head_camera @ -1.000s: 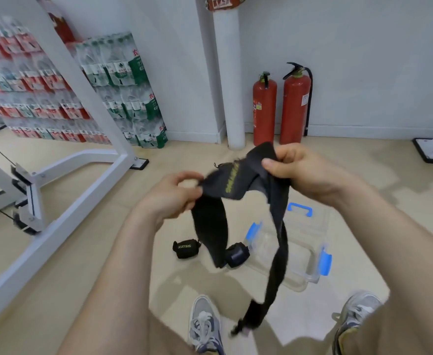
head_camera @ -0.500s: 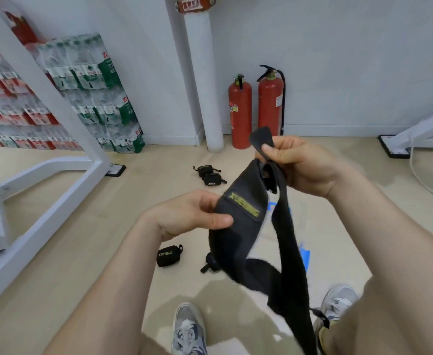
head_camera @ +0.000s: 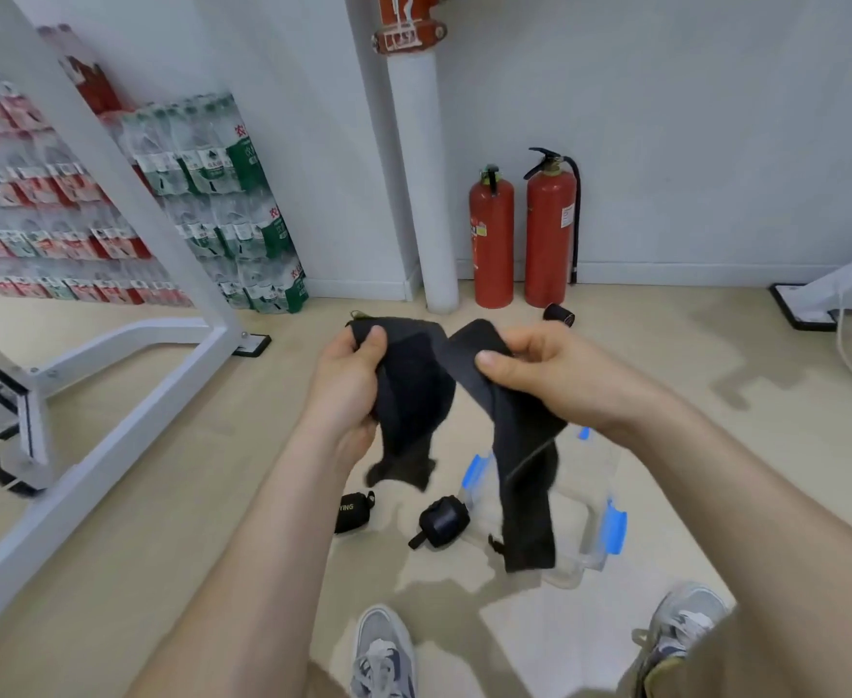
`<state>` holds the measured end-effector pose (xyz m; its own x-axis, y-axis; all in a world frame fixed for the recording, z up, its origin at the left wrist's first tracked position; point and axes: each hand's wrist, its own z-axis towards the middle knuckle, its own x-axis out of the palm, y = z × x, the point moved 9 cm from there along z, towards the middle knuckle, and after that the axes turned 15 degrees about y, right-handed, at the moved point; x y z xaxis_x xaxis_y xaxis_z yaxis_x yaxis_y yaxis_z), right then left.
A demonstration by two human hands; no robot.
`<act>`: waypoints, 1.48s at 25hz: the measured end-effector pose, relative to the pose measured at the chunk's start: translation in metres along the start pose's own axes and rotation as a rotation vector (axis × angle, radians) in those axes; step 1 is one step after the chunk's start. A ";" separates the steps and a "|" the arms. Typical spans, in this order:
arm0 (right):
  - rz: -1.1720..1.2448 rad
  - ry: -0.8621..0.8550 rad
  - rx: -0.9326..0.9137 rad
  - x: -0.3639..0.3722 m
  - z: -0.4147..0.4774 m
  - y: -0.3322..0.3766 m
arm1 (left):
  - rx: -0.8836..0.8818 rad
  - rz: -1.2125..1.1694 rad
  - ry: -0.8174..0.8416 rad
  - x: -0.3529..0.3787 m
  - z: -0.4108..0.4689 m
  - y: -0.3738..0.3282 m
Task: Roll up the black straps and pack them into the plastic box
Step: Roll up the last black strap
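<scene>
A long black strap [head_camera: 416,390] hangs unrolled between both hands at chest height. My left hand [head_camera: 348,380] pinches its wide padded end with thumb on top. My right hand [head_camera: 539,370] grips the narrower band, whose tail drops down in front of the clear plastic box [head_camera: 595,526] with blue latches on the floor. Two rolled black straps lie on the floor left of the box: one with lettering [head_camera: 354,511] and one plain [head_camera: 440,521]. Another small black roll [head_camera: 559,313] lies near the wall.
Two red fire extinguishers [head_camera: 522,234] stand against the back wall beside a white pipe [head_camera: 421,183]. A white metal frame [head_camera: 126,355] slants across the left, with stacked bottled-water packs [head_camera: 212,204] behind it. My two sneakers [head_camera: 383,652] are at the bottom edge.
Both hands have come level, spreading the strap between them; the right hand was higher before. The strap's tail now hangs over the box, and the view has tilted back.
</scene>
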<state>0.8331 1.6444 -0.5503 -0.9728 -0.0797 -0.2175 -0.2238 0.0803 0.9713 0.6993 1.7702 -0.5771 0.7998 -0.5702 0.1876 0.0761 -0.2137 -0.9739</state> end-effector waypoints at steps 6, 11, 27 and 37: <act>0.088 -0.068 -0.005 0.002 0.015 -0.012 | 0.071 -0.243 0.059 0.011 0.003 -0.012; 0.214 -0.040 0.010 0.007 0.025 -0.017 | -0.008 -0.540 0.058 0.013 0.009 -0.006; 0.270 -0.427 -0.204 -0.016 0.007 0.007 | 0.060 0.079 0.219 0.040 -0.007 -0.002; 0.210 -0.633 -0.110 -0.025 0.008 -0.009 | 0.038 -0.065 0.364 0.060 -0.008 0.005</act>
<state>0.8590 1.6534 -0.5545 -0.8503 0.5263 -0.0050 -0.0516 -0.0739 0.9959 0.7431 1.7286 -0.5696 0.5289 -0.8026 0.2758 0.1478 -0.2329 -0.9612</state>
